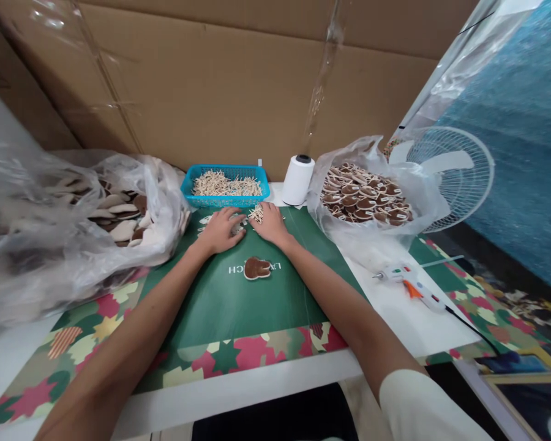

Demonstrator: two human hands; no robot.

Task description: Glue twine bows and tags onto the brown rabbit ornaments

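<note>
where the dark green sheet runs up toward a blue basket, the left hand lies palm down, fingers a little spread, over small pale pieces, and the right hand curves over a small heap of pale sticks just beside it; whether either hand pinches anything cannot be told. nearer the person, touching neither hand, a brown piece with two ear shapes and pale edging lies flat on the sheet. more sticks fill the basket, and a white thread cone stands to its right. one plastic bag of brown and cream pieces sits at the left, a second bag at the right near a fan, with a glue gun on white paper.
</note>
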